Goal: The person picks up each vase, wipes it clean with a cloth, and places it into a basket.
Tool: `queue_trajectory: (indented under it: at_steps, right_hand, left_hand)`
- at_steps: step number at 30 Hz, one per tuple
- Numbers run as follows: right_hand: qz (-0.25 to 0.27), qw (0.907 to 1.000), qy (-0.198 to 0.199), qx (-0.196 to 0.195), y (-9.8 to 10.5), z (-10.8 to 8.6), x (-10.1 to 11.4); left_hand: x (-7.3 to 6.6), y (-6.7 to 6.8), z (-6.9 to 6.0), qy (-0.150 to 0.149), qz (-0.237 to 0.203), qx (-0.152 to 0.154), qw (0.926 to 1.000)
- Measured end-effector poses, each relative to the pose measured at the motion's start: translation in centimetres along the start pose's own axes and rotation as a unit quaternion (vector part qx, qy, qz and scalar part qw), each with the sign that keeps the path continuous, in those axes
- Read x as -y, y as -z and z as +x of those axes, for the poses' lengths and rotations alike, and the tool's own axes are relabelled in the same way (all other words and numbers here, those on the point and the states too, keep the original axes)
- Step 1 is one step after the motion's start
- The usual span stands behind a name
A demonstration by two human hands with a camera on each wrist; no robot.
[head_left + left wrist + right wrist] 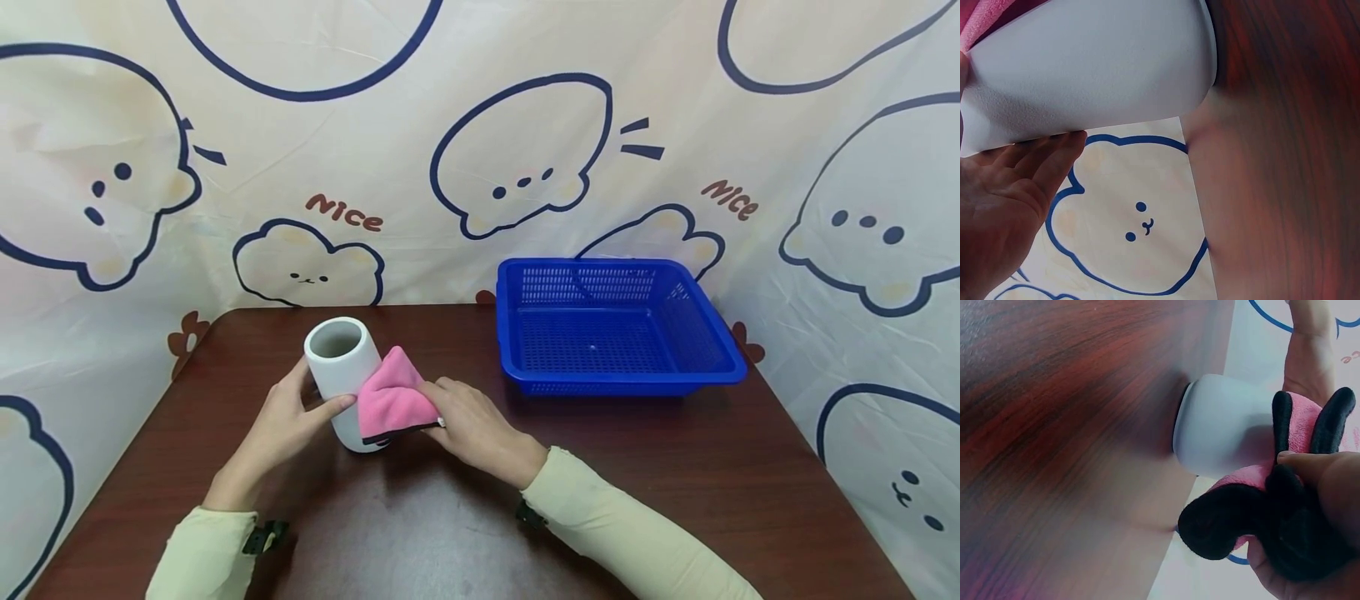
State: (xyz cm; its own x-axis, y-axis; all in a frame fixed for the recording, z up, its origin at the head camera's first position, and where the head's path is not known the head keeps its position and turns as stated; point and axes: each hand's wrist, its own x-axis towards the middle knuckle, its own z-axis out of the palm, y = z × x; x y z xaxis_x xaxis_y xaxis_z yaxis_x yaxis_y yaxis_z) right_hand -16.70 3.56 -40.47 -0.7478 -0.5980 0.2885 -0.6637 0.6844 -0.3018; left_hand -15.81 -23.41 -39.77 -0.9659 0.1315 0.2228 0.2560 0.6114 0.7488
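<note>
A white cylindrical vase (pixel 337 375) with an open top stands on the table, its side also seen in the left wrist view (pixel 1097 69) and the right wrist view (pixel 1225 425). The left hand (pixel 281 425) grips it from the left, thumb across the front; its palm and fingers (pixel 1010 200) lie along the vase in the left wrist view. In the right hand (pixel 480 429) is a bunched pink cloth (pixel 393 396) with a dark edge, held against the vase's right side. The right wrist view shows the cloth's black underside (pixel 1260 519) between thumb and fingers.
A blue perforated plastic basket (pixel 615 385) stands at the back right of the dark wooden table (pixel 675 475). Behind and beside the table hangs a pale curtain (pixel 405 167) with cartoon drawings.
</note>
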Motion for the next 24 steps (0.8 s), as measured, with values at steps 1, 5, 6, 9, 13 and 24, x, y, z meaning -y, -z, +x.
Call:
queue_trajectory:
  at_steps: [1, 5, 6, 9, 13, 24]
  right_hand:
    - [0.001, 1.0, 0.0, 0.001, 0.0, 0.0, 0.0]
    - [0.005, 0.9999, -0.003, 0.01, 0.0, -0.1, 0.0]
    - [0.007, 0.9999, -0.004, 0.013, -0.1, -0.1, 0.1]
    - [0.01, 0.9997, -0.006, 0.02, -0.2, -0.2, 0.1]
    - [0.006, 0.9998, -0.004, 0.02, -0.4, -0.3, 0.1]
    - [-0.016, 0.9997, 0.008, 0.016, -1.1, -0.4, -0.2]
  left_hand:
    - [0.0, 0.0, 0.0, -0.001, 0.002, -0.001, 1.0]
    - [0.0, 0.0, 0.0, 0.0, 0.0, 0.001, 1.0]
    - [0.0, 0.0, 0.0, 0.001, -0.002, 0.002, 1.0]
    - [0.2, 0.0, 0.0, 0.004, -0.006, 0.004, 1.0]
    - [0.3, -0.1, 0.0, 0.006, -0.005, 0.003, 1.0]
    - [0.4, -0.1, 0.1, 0.003, -0.005, 0.002, 1.0]
